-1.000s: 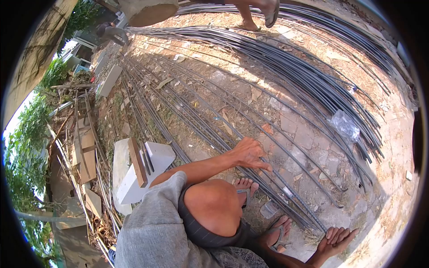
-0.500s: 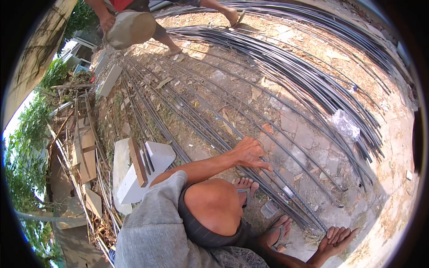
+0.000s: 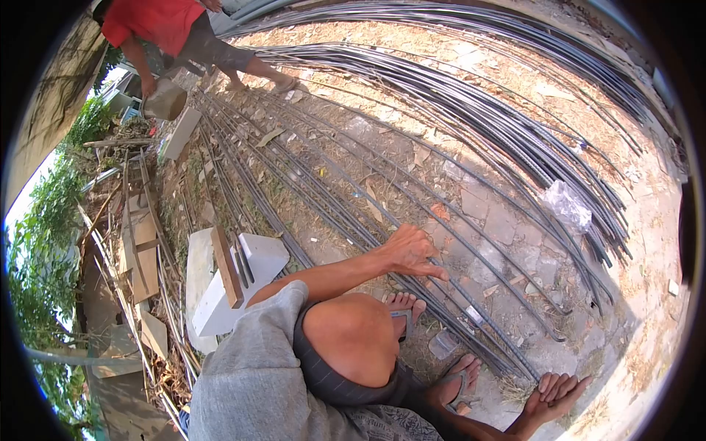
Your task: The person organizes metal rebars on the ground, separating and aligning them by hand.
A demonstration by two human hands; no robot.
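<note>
My left hand (image 3: 413,253) is closed around a long steel rebar rod (image 3: 465,295), thumb pointing along it. My right hand (image 3: 557,395) is near the rod's close end with its palm turned up. Its fingers are curled against the rod tip and its thumb sticks out. Beside this rod, several more rebar rods (image 3: 294,165) lie along the ground, running from my feet to the upper left. A small white tag (image 3: 474,316) is on the rods between my hands. Both my feet, in sandals, stand close to the rods.
A curved bundle of rebar (image 3: 471,103) with a clear plastic bag (image 3: 566,206) lies on the right. White blocks (image 3: 254,261) with a wooden strip (image 3: 226,268) sit at my left. Scrap boards (image 3: 140,250) lie beyond. A co-worker in red (image 3: 158,26) carries a tan container (image 3: 165,99).
The co-worker has moved toward the upper left with the tan container, which now hangs lower and farther away. My hands and the rods show no visible movement.
</note>
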